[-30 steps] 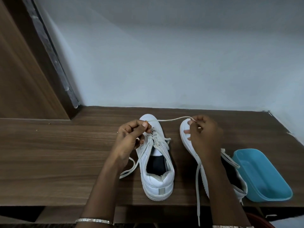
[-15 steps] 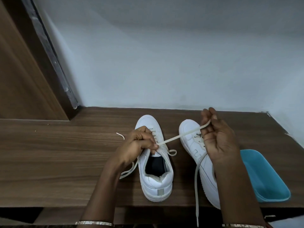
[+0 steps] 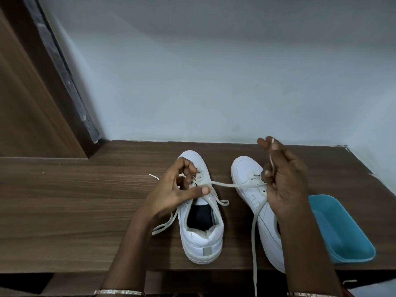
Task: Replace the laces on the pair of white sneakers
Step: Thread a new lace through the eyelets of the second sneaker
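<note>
Two white sneakers stand side by side on the wooden table, toes toward the wall. The left sneaker carries a cream lace that stretches rightward from its eyelets. My left hand sits over this shoe's lacing, fingers curled at the eyelets and thumb pressing on the lace. My right hand hovers above the right sneaker, fingers curled round the lace, whose long tail hangs down past the table's front edge. Another lace end lies on the table left of my left hand.
A light blue plastic tub sits at the table's right front, close to the right sneaker. A white wall runs behind the table, and a dark wooden door frame rises at the back left. The table's front edge lies just below the shoes.
My right hand has risen slightly and shifted its hold, the lace now running lower and more level between the hands. My left hand's thumb has stretched out along the lace.
</note>
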